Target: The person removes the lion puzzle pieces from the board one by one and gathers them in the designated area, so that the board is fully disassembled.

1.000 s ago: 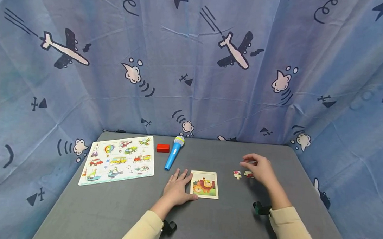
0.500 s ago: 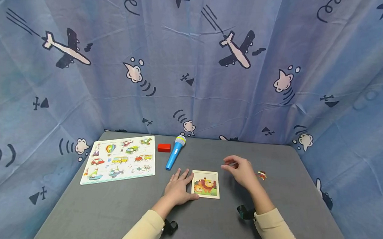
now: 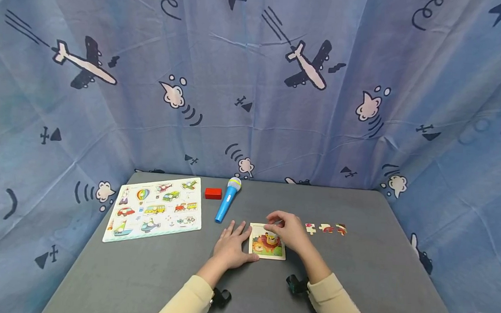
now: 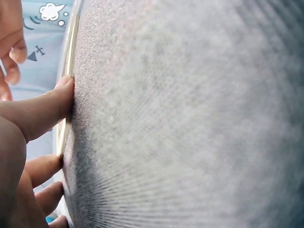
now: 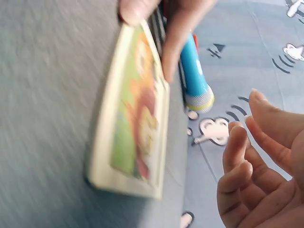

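A small framed lion puzzle [image 3: 268, 244] lies flat on the grey table, its upper strip pale. My left hand [image 3: 230, 249] rests on the table at its left side, fingers spread. In the left wrist view, the thumb [image 4: 50, 107] presses on the frame's edge, and the other fingertips touch farther along. Above the puzzle's top right corner hovers my right hand [image 3: 288, 229]. Its fingers are loosely bent in the right wrist view, with a gap between thumb and forefinger and nothing seen there. Three puzzle pieces [image 3: 326, 228] lie in a row to the right.
A blue toy microphone [image 3: 227, 204] lies behind the left hand, beside a red block [image 3: 213, 193]. At the left is a large picture board [image 3: 136, 224] of vehicles. A blue printed curtain [image 3: 253, 83] hangs behind the table.
My right hand has swept left from over the loose pieces to above the puzzle, leaving all three pieces in sight. The left hand keeps its place at the frame.
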`<state>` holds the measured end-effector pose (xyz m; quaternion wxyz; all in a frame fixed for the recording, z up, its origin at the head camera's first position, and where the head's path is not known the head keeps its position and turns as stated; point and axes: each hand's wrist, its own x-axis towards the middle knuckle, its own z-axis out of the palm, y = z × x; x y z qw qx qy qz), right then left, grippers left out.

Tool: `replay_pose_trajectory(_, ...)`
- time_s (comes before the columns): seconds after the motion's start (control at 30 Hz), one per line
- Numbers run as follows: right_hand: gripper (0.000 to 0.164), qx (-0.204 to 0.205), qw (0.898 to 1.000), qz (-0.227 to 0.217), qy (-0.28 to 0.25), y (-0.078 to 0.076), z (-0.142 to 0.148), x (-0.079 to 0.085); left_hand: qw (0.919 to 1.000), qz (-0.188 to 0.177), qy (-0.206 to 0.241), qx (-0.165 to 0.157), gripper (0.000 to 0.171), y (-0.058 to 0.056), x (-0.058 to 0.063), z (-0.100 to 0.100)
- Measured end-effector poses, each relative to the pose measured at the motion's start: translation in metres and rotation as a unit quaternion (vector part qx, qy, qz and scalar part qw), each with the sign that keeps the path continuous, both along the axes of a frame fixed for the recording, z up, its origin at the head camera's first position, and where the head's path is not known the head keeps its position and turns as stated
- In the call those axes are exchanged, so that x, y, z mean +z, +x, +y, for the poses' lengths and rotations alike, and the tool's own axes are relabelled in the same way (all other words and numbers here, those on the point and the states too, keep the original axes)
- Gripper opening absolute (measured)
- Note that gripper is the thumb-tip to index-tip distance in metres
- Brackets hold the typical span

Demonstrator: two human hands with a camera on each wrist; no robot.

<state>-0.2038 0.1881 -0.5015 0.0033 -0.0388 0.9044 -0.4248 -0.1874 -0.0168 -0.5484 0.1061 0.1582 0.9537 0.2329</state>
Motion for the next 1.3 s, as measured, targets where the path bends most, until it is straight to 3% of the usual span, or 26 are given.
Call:
replay_pose_trajectory(0.23, 0.016, 0.027, 0.999, -0.025, -0.001, -0.005, -0.021, -0.017, 1.0000, 0.002, 0.001, -0.005, 0.091, -0.002, -0.001, -0.002)
replay_pose_trajectory(0.63, 0.012, 0.053, 0.994, -0.054, 0.084, -0.007, -0.026, -0.033, 0.9999, 0.003, 0.007, -0.010, 0.090, -0.001, -0.001, 0.000)
replay_pose_trajectory(0.97, 0.017, 0.059, 0.995, -0.052, 0.058, -0.008, -0.027, -0.037, 0.9999, 0.004, 0.008, -0.007, 0.090, 0.000, 0.000, -0.001)
replay_pose_trajectory(1.3, 0.009, 0.055, 0.995, -0.071, 0.041, -0.006, -0.027, -0.032, 0.9999, -0.001, 0.010, -0.006, 0.090, 0.000, -0.001, -0.002)
